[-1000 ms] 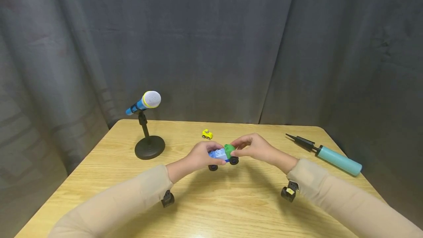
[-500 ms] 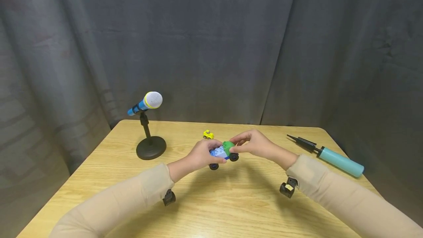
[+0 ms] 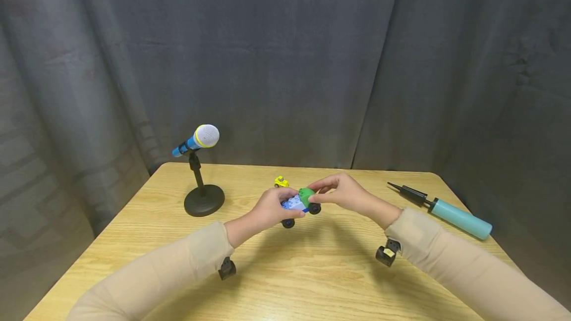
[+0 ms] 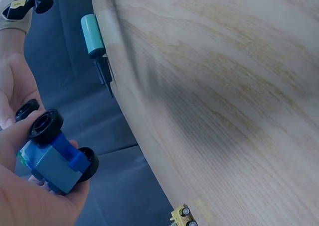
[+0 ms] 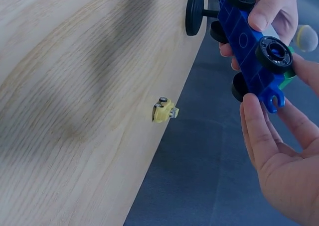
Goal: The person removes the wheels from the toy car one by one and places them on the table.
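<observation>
A toy block car (image 3: pixel 294 203) is held off the table between both hands. It has a blue wheeled base (image 5: pixel 244 39), black wheels, light blue bricks, and a green brick (image 3: pixel 306 195) at its right end. My left hand (image 3: pixel 267 209) grips the car's left part, thumb along the near side. At the other end, my right hand (image 3: pixel 347 196) pinches the green brick between thumb and fingers. The car's underside, with a hook at one end, shows in the right wrist view. In the left wrist view a light blue brick (image 4: pixel 52 167) faces the camera.
Behind the hands stands a small yellow toy car (image 3: pixel 281 181). A blue and white microphone (image 3: pixel 196 140) on a black stand (image 3: pixel 204 200) is at the left. A teal hand pump (image 3: pixel 459 218) lies on the right of the wooden table (image 3: pixel 312 271). Grey curtains hang behind.
The block car's green end has risen slightly and shifted a little left, so the car tilts more. My right hand has moved up with it. Both hands keep their hold.
</observation>
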`<state>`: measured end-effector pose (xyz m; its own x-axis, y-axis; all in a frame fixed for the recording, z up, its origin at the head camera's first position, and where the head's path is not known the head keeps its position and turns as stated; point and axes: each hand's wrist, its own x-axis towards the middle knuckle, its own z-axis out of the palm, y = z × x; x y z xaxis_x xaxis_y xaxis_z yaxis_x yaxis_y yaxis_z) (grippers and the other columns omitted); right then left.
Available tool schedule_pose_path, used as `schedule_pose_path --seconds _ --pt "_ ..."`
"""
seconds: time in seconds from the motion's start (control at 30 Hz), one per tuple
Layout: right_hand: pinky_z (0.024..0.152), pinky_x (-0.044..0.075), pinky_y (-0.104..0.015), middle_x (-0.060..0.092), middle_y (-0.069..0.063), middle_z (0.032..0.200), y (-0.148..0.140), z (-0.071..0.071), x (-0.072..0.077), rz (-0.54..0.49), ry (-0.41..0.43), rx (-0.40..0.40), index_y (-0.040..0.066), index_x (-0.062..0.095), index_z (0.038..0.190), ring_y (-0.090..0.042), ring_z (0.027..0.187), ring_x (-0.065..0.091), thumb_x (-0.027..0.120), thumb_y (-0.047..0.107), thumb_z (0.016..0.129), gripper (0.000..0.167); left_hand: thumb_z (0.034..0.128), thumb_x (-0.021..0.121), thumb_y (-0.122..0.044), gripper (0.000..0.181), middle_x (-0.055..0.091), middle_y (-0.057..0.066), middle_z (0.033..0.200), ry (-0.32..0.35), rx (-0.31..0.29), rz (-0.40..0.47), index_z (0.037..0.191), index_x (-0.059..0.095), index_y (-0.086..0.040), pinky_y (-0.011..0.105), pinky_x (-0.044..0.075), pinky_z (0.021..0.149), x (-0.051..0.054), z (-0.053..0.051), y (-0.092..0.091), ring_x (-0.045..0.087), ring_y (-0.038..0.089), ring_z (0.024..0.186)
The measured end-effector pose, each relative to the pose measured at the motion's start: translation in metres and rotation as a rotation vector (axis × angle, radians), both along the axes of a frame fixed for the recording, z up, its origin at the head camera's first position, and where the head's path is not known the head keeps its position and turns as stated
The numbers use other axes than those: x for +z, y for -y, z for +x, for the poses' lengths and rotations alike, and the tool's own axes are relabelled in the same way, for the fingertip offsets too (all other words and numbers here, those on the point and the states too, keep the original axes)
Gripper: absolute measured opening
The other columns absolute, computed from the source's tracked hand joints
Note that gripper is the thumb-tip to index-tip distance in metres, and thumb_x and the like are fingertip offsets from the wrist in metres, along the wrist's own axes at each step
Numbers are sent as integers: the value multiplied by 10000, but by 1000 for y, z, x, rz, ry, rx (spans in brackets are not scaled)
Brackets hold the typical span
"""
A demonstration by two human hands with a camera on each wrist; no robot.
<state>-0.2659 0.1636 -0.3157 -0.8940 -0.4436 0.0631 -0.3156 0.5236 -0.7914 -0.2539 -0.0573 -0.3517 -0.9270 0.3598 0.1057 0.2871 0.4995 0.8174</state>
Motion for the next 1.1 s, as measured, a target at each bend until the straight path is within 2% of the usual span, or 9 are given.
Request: schedule_pose_path --seconds 0.27,0.47,0.57,0.67,0.77,0.93,1.1 --pt "970 499 -453 651 -74 1231 -1 2 4 -65 41 -41 128 627 1290 -228 1095 615 721 382 867 503 830 780 -243 576 631 132 1283 -20 41 113 1316 575 -13 383 527 906 -2 -3 4 621 230 1096" --pt "1086 382 -535 639 -122 1263 1 3 9 -166 80 -99 82 573 1323 -283 1143 625 664 424 904 549 830 778 -274 577 645 144 1259 -44 83 140 1302 582 -7 377 542 885 0 -3 5 636 254 1080" --pt "1073 411 -500 646 -168 1217 2 2 10 -236 89 -130 5 549 1305 -298 1100 647 598 429 947 557 826 781 -272 582 645 162 1253 -42 107 158 1295 581 8 384 546 900 0 -3 5 634 290 1121" --pt "976 512 -398 661 -186 1124 4 3 10 -279 102 -151 -39 551 1257 -255 1009 676 570 401 970 525 826 781 -260 580 637 174 1259 -27 129 173 1292 578 20 396 542 915 1 -2 5 622 319 1145" --pt "897 553 -333 664 -183 1071 5 4 8 -291 118 -140 -63 553 1225 -205 943 685 566 362 980 491 832 776 -245 571 631 180 1262 -6 148 188 1291 575 29 406 537 925 3 -1 5 615 332 1152" --pt "903 549 -352 684 -142 1016 8 7 2 -288 127 -108 -79 562 1204 -190 917 685 589 309 972 453 844 765 -220 563 611 196 1282 53 158 233 1293 563 51 400 521 955 4 0 6 599 339 1179" --pt "909 546 -364 689 -192 1049 11 10 -4 -257 122 -83 -71 583 1175 -208 920 690 611 269 961 403 855 754 -231 565 607 204 1287 115 168 256 1301 554 54 387 518 961 3 -1 7 593 334 1185"
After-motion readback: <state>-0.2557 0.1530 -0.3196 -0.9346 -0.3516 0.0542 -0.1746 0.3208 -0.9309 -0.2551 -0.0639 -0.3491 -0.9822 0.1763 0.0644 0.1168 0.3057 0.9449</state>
